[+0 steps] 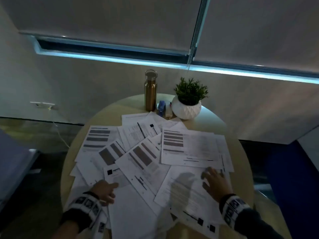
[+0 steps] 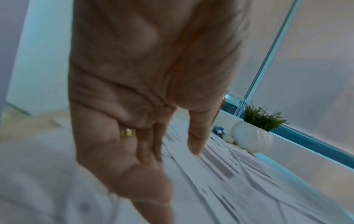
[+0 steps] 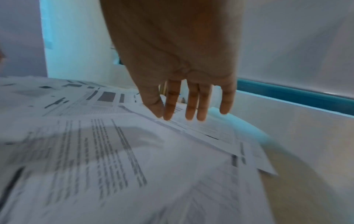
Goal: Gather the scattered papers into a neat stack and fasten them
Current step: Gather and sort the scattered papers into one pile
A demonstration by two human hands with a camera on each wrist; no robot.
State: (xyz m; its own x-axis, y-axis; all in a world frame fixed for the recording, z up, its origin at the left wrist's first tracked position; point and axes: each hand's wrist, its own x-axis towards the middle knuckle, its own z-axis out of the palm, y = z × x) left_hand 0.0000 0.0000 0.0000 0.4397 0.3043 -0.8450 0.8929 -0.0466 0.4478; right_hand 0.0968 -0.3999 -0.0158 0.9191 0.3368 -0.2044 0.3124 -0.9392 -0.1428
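Note:
Several printed white papers point(image 1: 151, 156) lie scattered and overlapping across a round light wooden table point(image 1: 241, 169). My left hand point(image 1: 105, 188) rests flat on the sheets at the near left, fingers straight, a gold ring point(image 2: 128, 132) on one finger. My right hand point(image 1: 214, 180) lies over the papers point(image 3: 107, 151) at the near right with its fingers spread, the fingertips point(image 3: 166, 116) touching a sheet's edge. Neither hand holds anything. A blue stapler point(image 1: 161, 107) stands at the table's far side, between the bottle and the plant pot.
A gold metal bottle point(image 1: 150, 91) and a white pot with a green plant point(image 1: 187, 104) stand at the far edge of the table. A small pale object point(image 1: 168, 112) lies beside the stapler. Behind is a wall with drawn blinds point(image 1: 120, 19); dark floor surrounds the table.

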